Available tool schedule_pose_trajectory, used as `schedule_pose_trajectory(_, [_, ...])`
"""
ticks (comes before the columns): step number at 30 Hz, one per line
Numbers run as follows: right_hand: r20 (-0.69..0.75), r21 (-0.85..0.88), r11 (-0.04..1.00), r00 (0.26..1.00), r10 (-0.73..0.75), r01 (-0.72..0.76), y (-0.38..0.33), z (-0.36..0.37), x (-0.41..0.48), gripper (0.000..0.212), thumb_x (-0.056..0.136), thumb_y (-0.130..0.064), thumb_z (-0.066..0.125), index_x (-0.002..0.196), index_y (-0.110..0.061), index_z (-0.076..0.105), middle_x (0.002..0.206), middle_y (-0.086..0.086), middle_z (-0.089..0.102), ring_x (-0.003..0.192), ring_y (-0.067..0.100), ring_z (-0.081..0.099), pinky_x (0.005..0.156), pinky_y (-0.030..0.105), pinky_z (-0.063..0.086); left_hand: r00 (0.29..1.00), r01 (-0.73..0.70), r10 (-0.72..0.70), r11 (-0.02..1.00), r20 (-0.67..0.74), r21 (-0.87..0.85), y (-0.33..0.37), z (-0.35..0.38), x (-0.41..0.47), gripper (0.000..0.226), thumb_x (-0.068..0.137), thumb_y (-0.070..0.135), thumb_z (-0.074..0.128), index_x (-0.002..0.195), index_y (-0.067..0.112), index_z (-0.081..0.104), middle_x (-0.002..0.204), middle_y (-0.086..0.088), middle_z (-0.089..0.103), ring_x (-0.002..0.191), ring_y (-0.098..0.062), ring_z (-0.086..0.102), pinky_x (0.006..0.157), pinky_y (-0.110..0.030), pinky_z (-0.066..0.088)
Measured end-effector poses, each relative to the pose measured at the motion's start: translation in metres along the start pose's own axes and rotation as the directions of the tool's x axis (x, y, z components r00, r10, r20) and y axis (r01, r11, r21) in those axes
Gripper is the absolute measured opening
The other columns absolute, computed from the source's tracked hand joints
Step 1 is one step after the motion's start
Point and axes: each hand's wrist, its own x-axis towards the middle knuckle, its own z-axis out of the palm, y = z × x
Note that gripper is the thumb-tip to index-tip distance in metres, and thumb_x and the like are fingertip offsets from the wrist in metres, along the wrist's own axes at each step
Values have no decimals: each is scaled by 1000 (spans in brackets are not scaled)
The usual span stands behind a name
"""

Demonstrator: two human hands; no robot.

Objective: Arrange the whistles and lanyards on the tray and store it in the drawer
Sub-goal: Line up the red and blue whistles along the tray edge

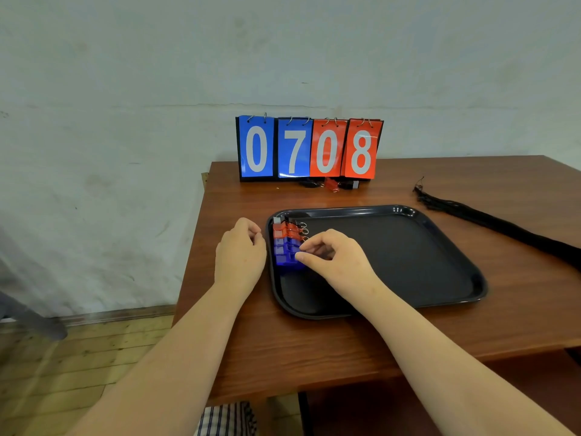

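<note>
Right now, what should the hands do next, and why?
Probably the right hand should let go of the blue whistle it pinches and fetch the red whistle by the scoreboard, since that one lies off the tray.

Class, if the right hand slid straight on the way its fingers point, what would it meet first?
The blue whistles by the left rim of the tray; the right hand seems almost touching them, though depth is unclear.

Sparse office-like room: flip scoreboard point(309, 148), wooden desk point(314, 350), plank floor point(78, 357).
</note>
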Motion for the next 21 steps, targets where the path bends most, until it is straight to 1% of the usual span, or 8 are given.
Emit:
schedule_pose_trajectory(2, [-3, 5, 1000, 1000, 7, -7, -1, 0, 0, 17, 86, -32, 75, 100, -24, 70, 97, -10, 66, 87, 4, 62, 70, 14, 47, 999, 9, -8, 1000, -39, 23, -1, 1, 2, 12, 97, 18, 55, 107, 25, 56, 106, 1, 63, 96, -12, 59, 84, -35, 55])
schedule_pose_trajectory(5, [-7, 1, 1000, 1000, 12, -12, 0, 0, 0, 16, 87, -32, 73, 100, -24, 70, 98, -10, 66, 88, 4, 62, 72, 15, 48, 997, -7, 16, 992, -74, 123, -2, 3, 3, 20, 96, 14, 55, 114, 22, 59, 114, 0, 62, 110, -18, 54, 95, -37, 48])
schedule_pose_trajectory(9, [-2, 9, 1000, 1000, 29, -29, 1, -1, 1, 12, 88, -31, 72, 98, -25, 71, 97, -10, 67, 89, 4, 63, 78, 21, 53, 999, -16, 24, 981, -40, 191, -4, 6, 4, 31, 100, 18, 48, 129, 27, 55, 128, -1, 59, 127, -21, 45, 105, -39, 35])
schedule_pose_trajectory(13, [-18, -11, 1000, 999, 29, -29, 5, -10, 13, 6, 89, -30, 71, 94, -27, 71, 93, -11, 69, 88, 4, 64, 78, 21, 52, 999, -37, 39, 977, -5, 209, -5, 6, 5, 33, 104, 30, 38, 133, 30, 54, 129, 0, 59, 130, -18, 43, 109, -42, 30])
schedule_pose_trajectory(17, [-65, -160, 987, 998, 2, -12, 7, -19, 51, 6, 93, -26, 65, 97, -24, 68, 97, -13, 62, 86, 0, 57, 71, 12, 40, 999, -45, 46, 976, 3, 215, -3, 6, 5, 37, 104, 39, 38, 138, 31, 50, 135, 3, 57, 133, -17, 40, 110, -42, 27])
schedule_pose_trajectory(18, [-75, -195, 981, 997, -14, -1, 6, -20, 63, 7, 94, -24, 64, 100, -24, 67, 98, -12, 61, 86, 0, 55, 71, 11, 40, 999, -48, 48, 976, 5, 212, -3, 7, 5, 38, 103, 39, 38, 139, 31, 50, 136, 3, 56, 133, -16, 40, 110, -41, 26])
schedule_pose_trajectory(19, [-88, -225, 974, 996, -35, 14, 6, -20, 76, 9, 95, -22, 63, 103, -22, 67, 101, -11, 61, 87, 1, 55, 75, 12, 42, 998, -55, 55, 975, 5, 213, -3, 7, 5, 38, 103, 39, 38, 139, 31, 50, 136, 4, 56, 133, -16, 39, 110, -41, 26])
schedule_pose_trajectory(21, [-113, -288, 957, 991, -65, 30, 7, -18, 104, 18, 95, -19, 62, 113, -19, 65, 110, -4, 62, 97, 6, 57, 87, 21, 48, 997, -75, 75, 971, 7, 227, -3, 7, 5, 37, 104, 38, 36, 137, 31, 51, 137, 6, 55, 132, -16, 39, 108, -41, 27])
